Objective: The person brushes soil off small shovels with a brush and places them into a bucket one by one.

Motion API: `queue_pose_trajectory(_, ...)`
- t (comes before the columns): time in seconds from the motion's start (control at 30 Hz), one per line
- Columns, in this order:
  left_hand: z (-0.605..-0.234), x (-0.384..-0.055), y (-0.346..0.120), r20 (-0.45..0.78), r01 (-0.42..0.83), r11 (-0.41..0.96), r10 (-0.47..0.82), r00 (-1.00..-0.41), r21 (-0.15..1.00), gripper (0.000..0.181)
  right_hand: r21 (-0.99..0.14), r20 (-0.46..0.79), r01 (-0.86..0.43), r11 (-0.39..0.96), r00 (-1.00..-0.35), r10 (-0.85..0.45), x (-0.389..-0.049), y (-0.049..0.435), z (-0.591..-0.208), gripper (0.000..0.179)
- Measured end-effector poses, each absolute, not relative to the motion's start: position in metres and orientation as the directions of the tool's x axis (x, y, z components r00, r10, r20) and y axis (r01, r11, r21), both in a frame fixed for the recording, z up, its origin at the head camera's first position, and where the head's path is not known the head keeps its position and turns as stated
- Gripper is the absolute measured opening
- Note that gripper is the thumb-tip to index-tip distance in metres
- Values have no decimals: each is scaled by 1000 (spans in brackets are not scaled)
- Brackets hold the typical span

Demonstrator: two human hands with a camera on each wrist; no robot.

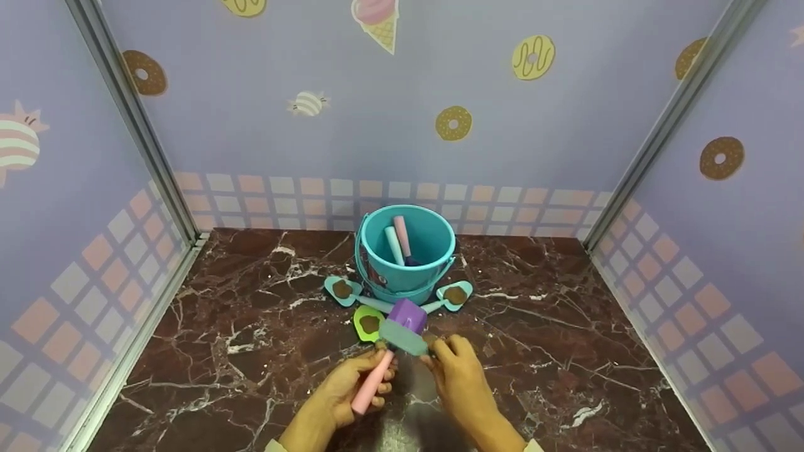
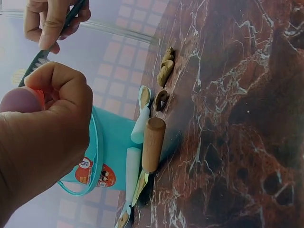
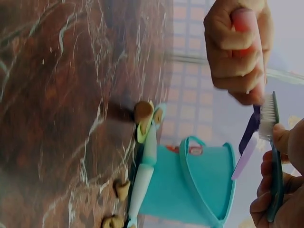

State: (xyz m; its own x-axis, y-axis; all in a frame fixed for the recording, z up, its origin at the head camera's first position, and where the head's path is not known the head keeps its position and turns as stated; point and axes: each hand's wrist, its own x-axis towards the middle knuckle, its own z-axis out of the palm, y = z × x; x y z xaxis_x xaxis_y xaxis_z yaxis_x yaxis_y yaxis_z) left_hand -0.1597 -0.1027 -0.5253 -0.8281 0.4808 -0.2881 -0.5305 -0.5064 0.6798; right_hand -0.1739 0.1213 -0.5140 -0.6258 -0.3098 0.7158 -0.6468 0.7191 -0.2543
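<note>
My left hand (image 1: pixel 352 383) grips the pink handle (image 1: pixel 372 384) of a toy shovel whose purple head (image 1: pixel 407 316) points away from me. In my right hand (image 1: pixel 461 367) is a brush (image 1: pixel 403 337), pinched by its dark green handle (image 3: pixel 276 190). Its white bristles (image 3: pixel 268 118) are against the shovel where the pink handle meets the head, as the right wrist view shows. Both tools are held above the dark marble table. From the head view the brush's back partly covers the shovel.
A teal bucket (image 1: pixel 408 276) stands behind the hands with two handles (image 1: pixel 401 235) sticking up inside. Before it lie two teal shovels (image 1: pixel 342 290) (image 1: pixel 455 295) and a green shovel (image 1: pixel 369 323) with a wooden handle (image 2: pixel 153 145), brown material in their heads. Brown lumps (image 2: pixel 166 66) lie nearby.
</note>
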Motion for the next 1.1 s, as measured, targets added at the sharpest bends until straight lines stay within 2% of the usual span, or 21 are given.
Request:
queue_pose_trajectory(0.2,-524,-156,-101,-266,-523,-474,507,-820,708,25,-280,730,-551,786,-654,-198,-193,139,-509,16)
queue_pose_trajectory(0.3,-525,-156,-101,-264,-524,-469,513,-817,711,26,-270,741,-526,807,-649,-175,-201,146,-508,18)
queue_pose_trajectory(0.43,-526,-158,-101,-284,-525,-477,490,-825,705,26,-256,748,-560,788,-631,-206,-195,143,-508,17)
queue_pose_trajectory(0.7,-523,-159,-100,-291,-527,-491,477,-829,694,23,-258,695,-646,719,-641,-326,-169,125,-501,17)
queue_pose_trajectory(0.97,-524,-155,-103,-249,-521,-461,528,-812,719,25,-254,732,-522,814,-654,-191,-195,148,-503,18)
queue_pose_trajectory(1.1,-525,-155,-104,-257,-524,-472,519,-815,709,25,-267,723,-504,821,-668,-175,-196,150,-503,17)
